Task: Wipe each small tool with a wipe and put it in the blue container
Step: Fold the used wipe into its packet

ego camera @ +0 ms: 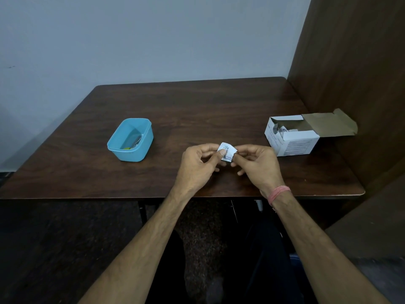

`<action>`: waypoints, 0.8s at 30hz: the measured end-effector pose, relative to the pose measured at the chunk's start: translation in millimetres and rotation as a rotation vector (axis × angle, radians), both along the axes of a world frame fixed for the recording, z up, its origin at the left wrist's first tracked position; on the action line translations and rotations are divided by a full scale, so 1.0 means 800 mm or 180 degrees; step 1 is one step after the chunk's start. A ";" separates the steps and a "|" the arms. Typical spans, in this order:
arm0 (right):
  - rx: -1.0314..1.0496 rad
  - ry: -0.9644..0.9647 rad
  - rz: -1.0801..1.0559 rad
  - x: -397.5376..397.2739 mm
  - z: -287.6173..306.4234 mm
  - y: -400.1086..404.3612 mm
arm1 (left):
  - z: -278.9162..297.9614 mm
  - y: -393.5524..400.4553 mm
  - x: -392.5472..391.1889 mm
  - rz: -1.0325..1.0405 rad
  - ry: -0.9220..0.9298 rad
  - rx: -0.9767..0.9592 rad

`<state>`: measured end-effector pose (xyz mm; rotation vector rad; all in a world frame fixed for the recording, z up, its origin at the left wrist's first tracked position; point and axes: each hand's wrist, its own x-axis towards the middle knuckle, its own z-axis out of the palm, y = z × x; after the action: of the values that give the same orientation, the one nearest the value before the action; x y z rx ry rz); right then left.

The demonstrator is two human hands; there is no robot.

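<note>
Altogether, two hands, one sachet, one tub and one box are seen over a single table [175, 110]. The sachet [226, 150], a small white square of thin printed foil or paper, is pinched between both hands above the near middle of the table: the left hand [197, 165] grips its left edge with thumb on top, and the right hand [256, 163] pinches its right edge, the other fingers curled beneath. A wipe itself cannot be made out; only the flat packet is shown. One band [278, 193] of pink thread is worn round the right wrist.

The table is made of dark wood-grain laminate with rounded corners, and it is set against a plain pale wall [153, 40] at the back and a brown panel [350, 73] on the right.

The tub [131, 139] is of smooth light-blue plastic, rectangular with rounded corners and a lipped rim, and it stands lidless on the left half of the table, well apart from the hands. Inside it, small tools [133, 144] are lying on the bottom: something metallic and something yellow-green are seen, but their number cannot be told.

The box [294, 140] is of white printed cardboard, with its brown-lined flap folded open to the right. It stands on the right side, near the right hand, and white sachets are held loosely within it; these cannot be counted.
</note>
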<state>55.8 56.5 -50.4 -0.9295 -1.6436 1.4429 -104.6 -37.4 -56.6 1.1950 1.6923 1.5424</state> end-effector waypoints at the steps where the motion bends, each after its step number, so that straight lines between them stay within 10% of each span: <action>1: 0.0015 -0.0006 -0.0012 -0.001 0.000 0.001 | 0.000 0.000 -0.001 -0.0049 0.0026 -0.0007; 24: 0.0053 -0.0170 0.0090 0.004 -0.008 0.011 | 0.001 0.001 -0.007 -0.0432 0.0067 -0.0095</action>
<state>59.4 65.1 -56.5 -0.9464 -1.7116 1.4323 -110.5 -36.8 -55.9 1.2871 1.6067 1.4230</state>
